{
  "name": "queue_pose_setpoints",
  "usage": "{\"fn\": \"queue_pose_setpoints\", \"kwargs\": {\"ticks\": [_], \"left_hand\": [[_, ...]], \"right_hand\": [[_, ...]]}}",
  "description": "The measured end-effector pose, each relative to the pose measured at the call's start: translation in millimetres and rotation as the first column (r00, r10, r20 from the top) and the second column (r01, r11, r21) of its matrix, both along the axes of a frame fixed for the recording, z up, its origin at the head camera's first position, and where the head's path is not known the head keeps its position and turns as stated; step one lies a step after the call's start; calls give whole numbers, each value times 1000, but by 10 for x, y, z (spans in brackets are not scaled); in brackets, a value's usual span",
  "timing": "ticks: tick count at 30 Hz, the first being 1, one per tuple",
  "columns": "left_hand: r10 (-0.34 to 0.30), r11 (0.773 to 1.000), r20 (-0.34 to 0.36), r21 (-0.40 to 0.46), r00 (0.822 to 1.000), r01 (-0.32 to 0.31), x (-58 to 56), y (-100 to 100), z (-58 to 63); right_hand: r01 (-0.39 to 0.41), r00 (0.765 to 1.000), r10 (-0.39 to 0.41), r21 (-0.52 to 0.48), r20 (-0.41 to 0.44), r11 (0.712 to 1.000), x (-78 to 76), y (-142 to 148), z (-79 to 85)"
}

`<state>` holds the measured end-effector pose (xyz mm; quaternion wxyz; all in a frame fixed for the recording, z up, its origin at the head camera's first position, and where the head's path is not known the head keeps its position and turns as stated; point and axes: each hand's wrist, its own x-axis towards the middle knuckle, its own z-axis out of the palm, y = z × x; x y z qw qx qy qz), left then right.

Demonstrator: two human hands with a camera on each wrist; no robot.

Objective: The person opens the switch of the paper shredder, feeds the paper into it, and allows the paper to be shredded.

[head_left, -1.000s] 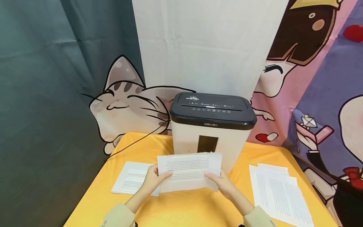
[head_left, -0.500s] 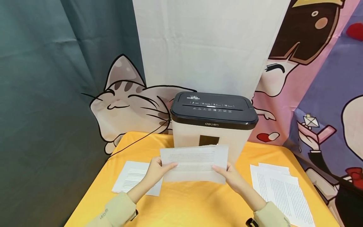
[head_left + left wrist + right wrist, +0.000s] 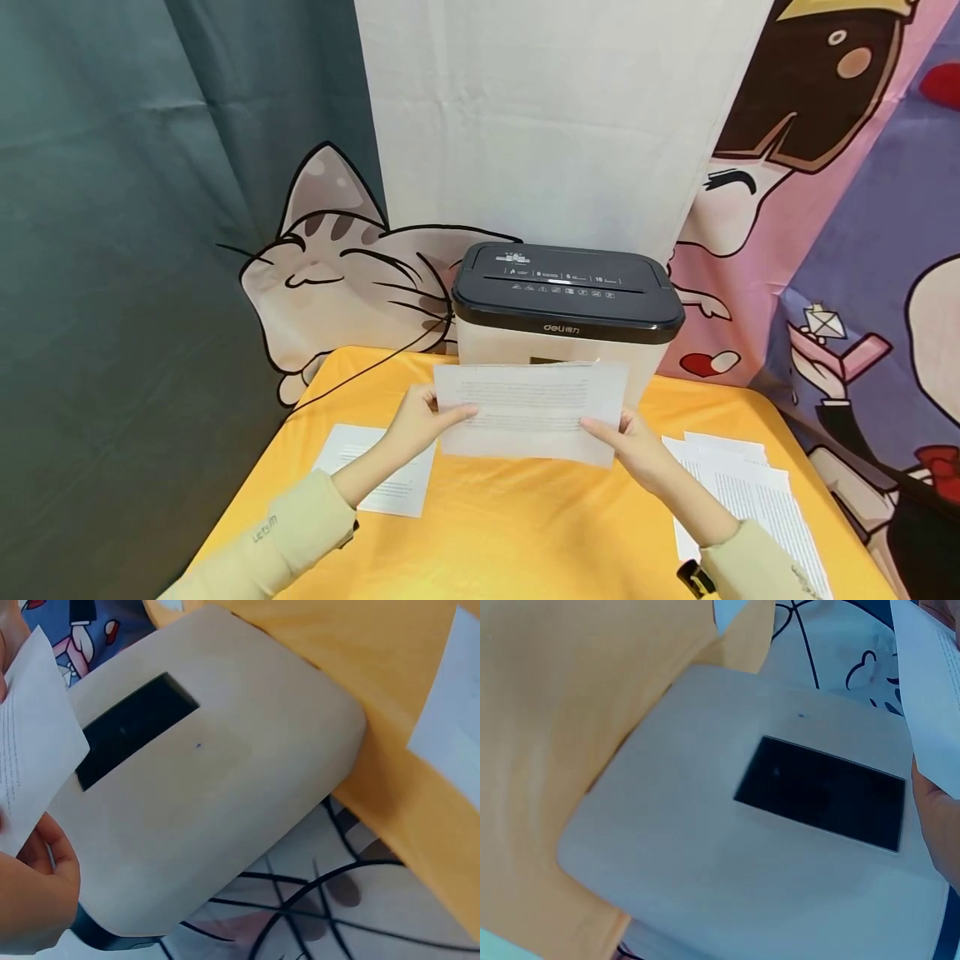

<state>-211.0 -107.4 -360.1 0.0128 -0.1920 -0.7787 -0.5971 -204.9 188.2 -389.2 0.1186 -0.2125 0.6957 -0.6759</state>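
Note:
Both hands hold a printed sheet of paper (image 3: 525,412) up in front of the paper shredder (image 3: 566,287). The left hand (image 3: 422,421) pinches its left edge, thumb over the printed face and fingers behind. At the right edge the right hand (image 3: 633,442) pinches it the same way. The sheet's top edge overlaps the shredder's white body and part of its dark window in the head view. In the left wrist view the left hand (image 3: 37,889) grips the sheet (image 3: 41,727) beside the shredder body (image 3: 217,772). The right wrist view shows the right hand (image 3: 937,825) at the sheet's other end.
A stack of printed paper (image 3: 393,487) lies on the yellow tablecloth (image 3: 510,533) at the left, partly behind the left forearm. More printed sheets (image 3: 757,492) lie at the right. A thin black cord (image 3: 367,371) runs left from the shredder. A cartoon curtain (image 3: 555,125) hangs behind.
Both hands have raised the sheet and moved it slightly right, toward the shredder. It now covers most of the shredder's window. The paper piles have stayed in place.

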Motion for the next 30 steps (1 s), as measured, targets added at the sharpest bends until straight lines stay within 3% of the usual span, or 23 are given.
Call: {"fn": "queue_pose_setpoints", "kwargs": {"ticks": [5,11,16,20,30], "left_hand": [[12,1000,-13,-7,1000,-12,-137,5,50],[22,1000,-43,-21,999,-23,-185,7,201],[24,999,-100,-42,995,-28,-252,-19,340],[19,998,-114,-62,993,-26,-285,-32,475],[-3,998,-129,-63,992,-5,-399,-44,683]], "right_hand": [[31,999,-31,41,-6,999,-7,40,171],[64,998,-63,61,-22,996,-20,80,339],[67,992,-57,89,-110,994,-44,98,469],[116,978,-94,112,-185,987,-64,118,563],[184,952,-150,106,-267,977,-115,181,794]]}}
